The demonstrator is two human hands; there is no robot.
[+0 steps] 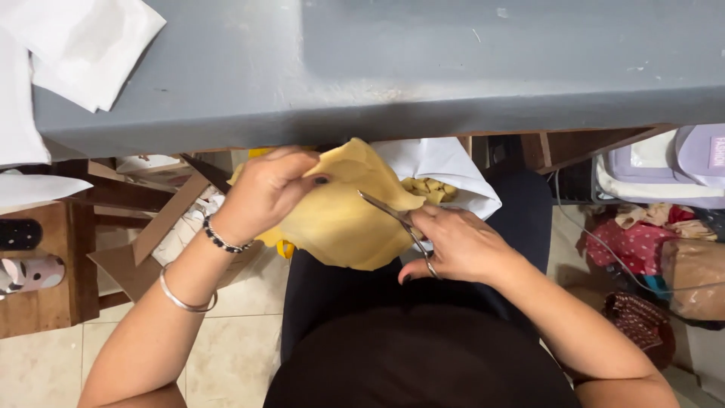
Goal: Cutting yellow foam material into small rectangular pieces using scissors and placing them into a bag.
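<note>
Fingers of the right hand (461, 245) were threaded through the handles of scissors (396, 221), blades parted and biting into the edge of a yellow cloth (340, 219). Her left hand (264, 189) pinched the cloth's upper fold, holding it taut over the lap, just below the grey table (377, 68) edge. Trimming seemed to be the step in hand; the following cut would likely call for a firm pull from the holding hand and a steady line. Behind the cloth lay a white sheet (445, 162) carrying small yellow scraps (429, 189). White paper (83, 45) rested on the table's far left corner.
</note>
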